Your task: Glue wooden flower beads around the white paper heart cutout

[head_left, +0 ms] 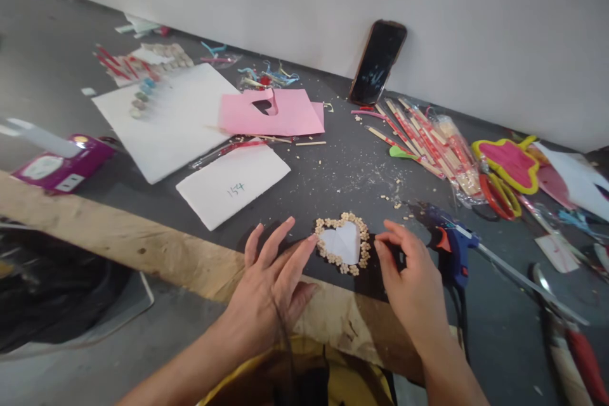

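A heart-shaped ring of small pale wooden pieces [365, 247] lies near the front edge of the dark table, framing a white paper heart [343, 242]. My left hand [273, 279] is open with spread fingers, its index fingertip at the ring's left edge. Just right of the ring, my right hand [412, 273] has thumb and index fingertips pinched together. Whatever may be between them is too small to make out. Beside that hand rests a blue glue gun [454, 247] with a long glue stick in its back.
A phone [379, 62] leans on the wall. Packets of wooden sticks [428, 139], scissors [499, 195] and pliers [566, 342] lie rightward. Pink paper [285, 113], a white card marked 154 [233, 187], a white sheet [166, 120] and a purple device [64, 165] are leftward.
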`<state>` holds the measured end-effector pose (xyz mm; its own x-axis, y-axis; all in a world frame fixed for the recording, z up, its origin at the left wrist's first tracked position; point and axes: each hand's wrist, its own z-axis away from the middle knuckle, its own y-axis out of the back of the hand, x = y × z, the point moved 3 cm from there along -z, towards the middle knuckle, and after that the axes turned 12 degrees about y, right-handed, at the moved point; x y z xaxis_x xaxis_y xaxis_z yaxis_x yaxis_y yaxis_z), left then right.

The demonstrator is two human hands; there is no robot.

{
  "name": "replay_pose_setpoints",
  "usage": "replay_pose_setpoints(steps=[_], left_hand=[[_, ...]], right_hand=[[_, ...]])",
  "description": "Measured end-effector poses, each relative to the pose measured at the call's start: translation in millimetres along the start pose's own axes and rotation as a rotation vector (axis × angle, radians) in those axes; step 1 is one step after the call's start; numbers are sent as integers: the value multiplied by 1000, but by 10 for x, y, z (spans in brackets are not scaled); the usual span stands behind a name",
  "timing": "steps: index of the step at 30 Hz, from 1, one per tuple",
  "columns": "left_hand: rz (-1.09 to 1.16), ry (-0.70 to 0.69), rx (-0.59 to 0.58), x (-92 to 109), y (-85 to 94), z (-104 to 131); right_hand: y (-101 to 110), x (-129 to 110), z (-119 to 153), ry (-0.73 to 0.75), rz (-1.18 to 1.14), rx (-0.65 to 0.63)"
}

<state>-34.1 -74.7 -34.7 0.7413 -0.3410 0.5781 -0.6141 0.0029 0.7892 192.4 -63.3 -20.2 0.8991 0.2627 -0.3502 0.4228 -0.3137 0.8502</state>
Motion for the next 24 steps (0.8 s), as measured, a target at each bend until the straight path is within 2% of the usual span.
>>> replay_pose_setpoints(steps=[6, 12, 24], left_hand=[[8, 2, -10, 7, 14, 7], [-11, -29, -22, 13, 14, 12], [-44, -5, -32, 39, 26, -19]], right_hand=[[73, -57, 71, 116, 22, -7], [58, -74, 77, 117, 11, 8], [49, -45, 131, 74, 9, -7]])
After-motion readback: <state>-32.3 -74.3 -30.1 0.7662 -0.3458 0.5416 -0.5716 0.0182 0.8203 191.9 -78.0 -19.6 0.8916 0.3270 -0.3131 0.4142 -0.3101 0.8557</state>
